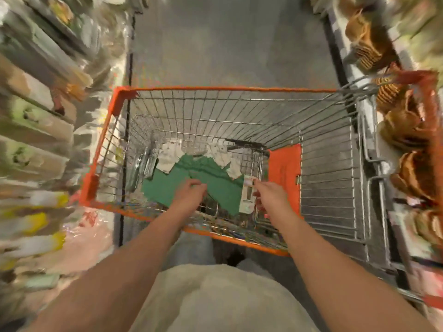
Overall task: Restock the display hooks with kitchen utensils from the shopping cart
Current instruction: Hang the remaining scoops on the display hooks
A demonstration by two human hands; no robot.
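An orange-rimmed wire shopping cart (215,88) stands in front of me. In its bottom lie several green-carded utensil packs (167,185) over white-carded ones (172,156). Shiny metal utensils (141,164) lie along the cart's left side. My left hand (189,191) reaches into the cart and its curled fingers rest on the green packs. My right hand (269,195) pinches the edge of a pale carded pack (248,195) at the right end of the green pile.
Blurred shelves of packaged goods (36,140) line the left. On the right a shelf holds wooden and woven items (412,168). The cart's folded orange child-seat flap (285,173) and wire panel are on its right. Grey floor (227,44) runs ahead.
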